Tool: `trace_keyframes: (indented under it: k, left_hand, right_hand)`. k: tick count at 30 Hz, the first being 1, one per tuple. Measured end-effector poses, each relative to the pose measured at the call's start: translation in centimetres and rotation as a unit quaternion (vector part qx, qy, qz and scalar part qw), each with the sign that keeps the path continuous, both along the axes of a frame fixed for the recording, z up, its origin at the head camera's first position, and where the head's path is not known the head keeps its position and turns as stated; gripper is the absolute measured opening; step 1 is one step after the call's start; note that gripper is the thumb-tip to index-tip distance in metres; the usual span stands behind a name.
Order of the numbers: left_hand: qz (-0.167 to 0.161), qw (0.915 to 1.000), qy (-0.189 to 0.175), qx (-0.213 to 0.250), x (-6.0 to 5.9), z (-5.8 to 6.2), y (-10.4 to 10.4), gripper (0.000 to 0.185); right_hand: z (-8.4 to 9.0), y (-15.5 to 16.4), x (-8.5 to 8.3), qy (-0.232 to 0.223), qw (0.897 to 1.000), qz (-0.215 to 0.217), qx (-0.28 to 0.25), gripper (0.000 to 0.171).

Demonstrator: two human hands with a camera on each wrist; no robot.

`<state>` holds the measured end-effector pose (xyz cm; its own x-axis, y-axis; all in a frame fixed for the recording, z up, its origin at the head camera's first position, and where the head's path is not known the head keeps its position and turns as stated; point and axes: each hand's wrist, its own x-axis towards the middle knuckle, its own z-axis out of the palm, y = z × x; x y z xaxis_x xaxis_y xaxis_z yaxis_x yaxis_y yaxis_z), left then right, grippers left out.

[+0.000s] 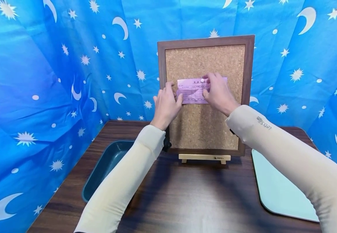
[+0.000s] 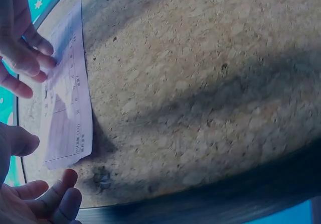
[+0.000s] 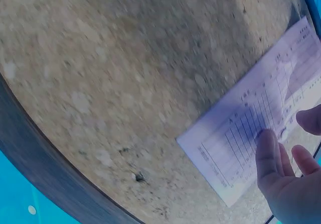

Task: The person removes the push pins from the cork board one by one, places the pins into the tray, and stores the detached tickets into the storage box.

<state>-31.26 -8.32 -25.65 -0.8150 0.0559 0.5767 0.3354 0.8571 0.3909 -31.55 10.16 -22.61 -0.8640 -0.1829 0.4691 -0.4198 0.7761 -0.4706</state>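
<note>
A cork board (image 1: 206, 126) in a dark wooden frame stands upright on a small easel (image 1: 204, 158). Both hands hold a pale purple printed slip (image 1: 193, 94) flat against its upper middle. My left hand (image 1: 166, 104) is at the slip's left edge, thumb touching it and fingers relaxed. My right hand (image 1: 218, 93) presses the slip's top right with its fingertips. A small white spot sits by the index fingertip; I cannot tell what it is. In the left wrist view one corner of the slip (image 2: 67, 116) lifts slightly off the cork. The right wrist view shows fingertips (image 3: 268, 151) on the slip (image 3: 241, 148).
The board stands at the back of a dark wood table (image 1: 186, 200). On the table sit a dark teal tray (image 1: 105, 168) at the left and a pale mint tray (image 1: 276, 191) at the right. A blue curtain (image 1: 55, 81) with stars and moons surrounds everything.
</note>
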Motion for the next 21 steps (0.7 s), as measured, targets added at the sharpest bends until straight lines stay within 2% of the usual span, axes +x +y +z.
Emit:
trace_keyframes:
  k: [4,9,16,21]
  left_hand:
    - [0.0,0.9999,-0.008,0.009,-0.2,0.0,0.4,0.044]
    - [0.009,0.9999,-0.001,0.006,-0.7,0.3,1.1,0.038]
    - [0.026,0.9995,-0.005,0.015,-1.5,0.5,1.4,0.033]
    - [0.023,0.9994,-0.006,0.026,-1.8,0.5,1.4,0.033]
  right_hand:
    - [0.7,-0.2,-0.6,0.004,1.0,-0.002,0.006,0.04]
    - [1.1,-0.8,-1.0,0.003,1.0,-0.008,0.008,0.029]
    - [1.1,-1.0,-1.7,0.035,0.999,-0.028,0.005,0.02]
    - [1.4,-1.3,-2.3,0.049,0.998,-0.042,0.011,0.016]
